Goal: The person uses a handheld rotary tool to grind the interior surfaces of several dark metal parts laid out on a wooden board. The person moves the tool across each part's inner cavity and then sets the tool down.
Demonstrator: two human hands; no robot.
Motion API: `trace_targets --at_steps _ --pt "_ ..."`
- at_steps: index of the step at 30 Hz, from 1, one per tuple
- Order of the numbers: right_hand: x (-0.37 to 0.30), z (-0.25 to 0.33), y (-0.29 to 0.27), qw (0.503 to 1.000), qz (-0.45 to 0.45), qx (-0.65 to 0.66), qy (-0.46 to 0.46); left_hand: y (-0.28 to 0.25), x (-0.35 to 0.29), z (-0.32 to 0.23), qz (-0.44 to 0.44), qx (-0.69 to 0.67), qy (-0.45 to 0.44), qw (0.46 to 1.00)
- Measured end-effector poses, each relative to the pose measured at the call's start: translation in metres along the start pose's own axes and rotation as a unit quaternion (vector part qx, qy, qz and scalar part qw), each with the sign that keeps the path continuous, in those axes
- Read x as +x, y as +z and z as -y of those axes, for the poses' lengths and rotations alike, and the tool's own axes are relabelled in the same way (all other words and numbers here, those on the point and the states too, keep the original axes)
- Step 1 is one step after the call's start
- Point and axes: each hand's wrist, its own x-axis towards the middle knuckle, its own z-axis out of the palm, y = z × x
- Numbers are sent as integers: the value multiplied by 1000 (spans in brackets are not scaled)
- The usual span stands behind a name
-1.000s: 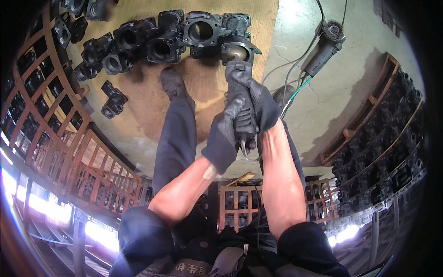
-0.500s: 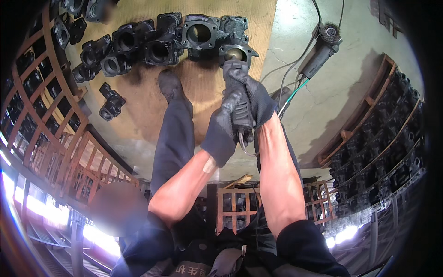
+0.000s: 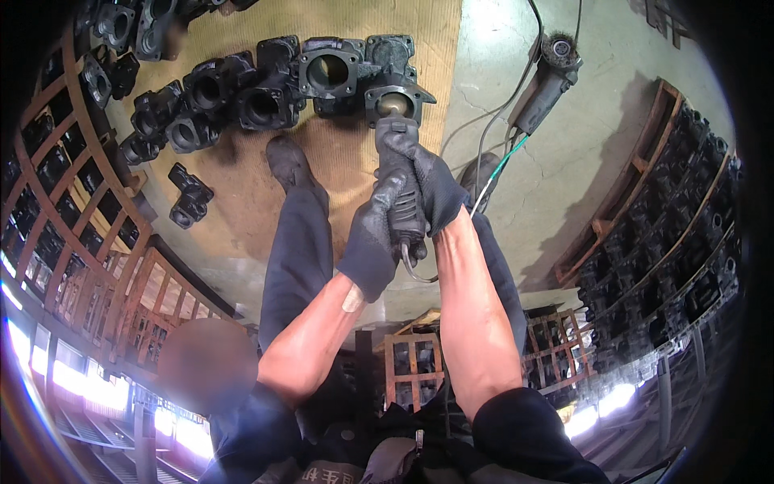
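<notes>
Both my hands wear dark gloves and grip one black corded power grinder [image 3: 405,211]. My left hand [image 3: 372,234] is wrapped round its body from the left. Higher up, my right hand [image 3: 438,187] closes round the right side of the tool. The grinder's front end reaches the round opening of a black metal casting [image 3: 395,90] with a flanged mouth; the tip itself is hard to make out. Beside that casting on the left stands another black casting [image 3: 329,74] with a square flange and round bore.
More castings [image 3: 208,85] stand in a row to the left, and a single one [image 3: 190,196] lies apart. An angle grinder with a wire brush [image 3: 547,90] rests on the floor at right, its cable trailing. Brown metal racks [image 3: 76,173] and stacked black parts [image 3: 657,250] flank me.
The whole view has shifted slightly, so the castings and floor sit a little further left. Both hands keep their grip on the grinder at the same casting's opening.
</notes>
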Motion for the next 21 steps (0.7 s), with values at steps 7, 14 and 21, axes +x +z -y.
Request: trace_targets --at_steps 7,14,21 --pt "-51 23 47 997 -55 17 58 -2 -19 5 -19 15 5 1000" --pt "-62 26 51 997 -36 4 68 -2 -27 3 -9 24 -3 1000" --pt "-55 27 49 997 -35 6 64 0 -25 0 -17 44 -16 999"
